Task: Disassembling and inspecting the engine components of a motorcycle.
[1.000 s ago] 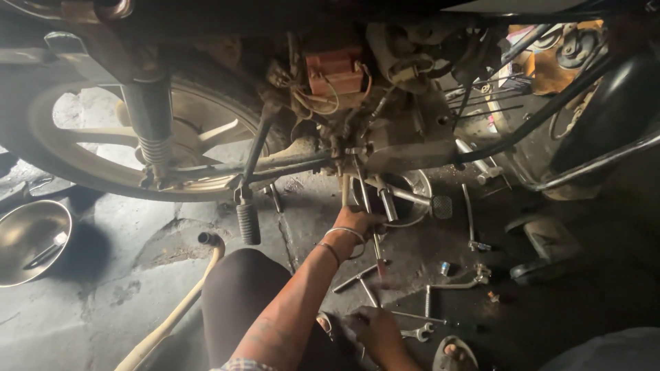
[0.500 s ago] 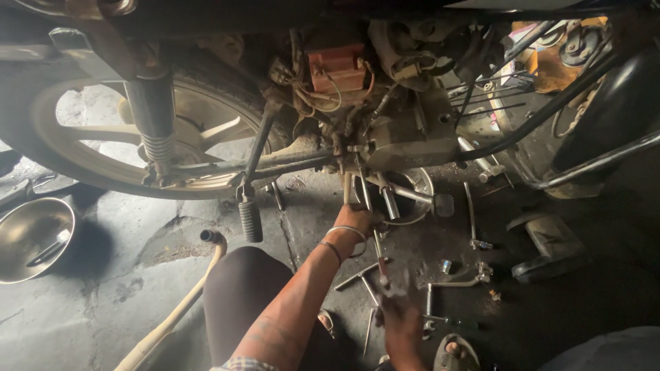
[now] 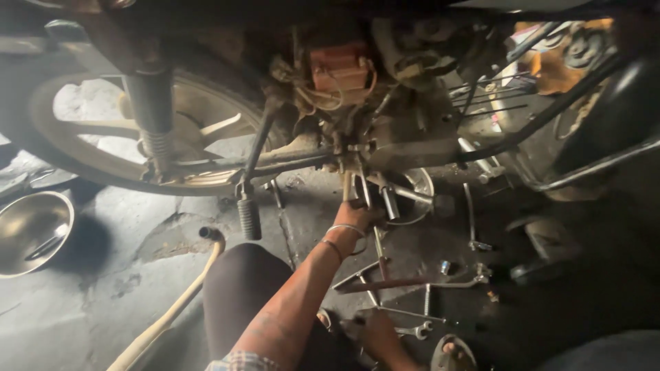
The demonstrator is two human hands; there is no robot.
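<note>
A motorcycle point(image 3: 385, 154) stands over me, seen from low down. My left hand point(image 3: 354, 216), with bangles on the wrist, reaches up under the frame. Its fingers are closed around a pale metal rod point(image 3: 347, 187) that hangs below the engine. My right hand point(image 3: 375, 328) rests low on the dark floor among several loose spanners point(image 3: 412, 331). It is dim there, so I cannot tell whether it holds one. A long thin bar point(image 3: 405, 282) lies on the floor between my two hands.
The rear wheel point(image 3: 103, 148) and shock spring point(image 3: 157, 141) are at the left, with a footpeg point(image 3: 249, 218) hanging down. A steel bowl point(image 3: 31, 232) sits far left. A tan hose point(image 3: 172, 309) runs by my knee point(image 3: 244, 295). A sandalled foot point(image 3: 454, 354) is below.
My right hand shifted right over the floor tools half a second ago and has come back left. My left hand has stayed under the frame.
</note>
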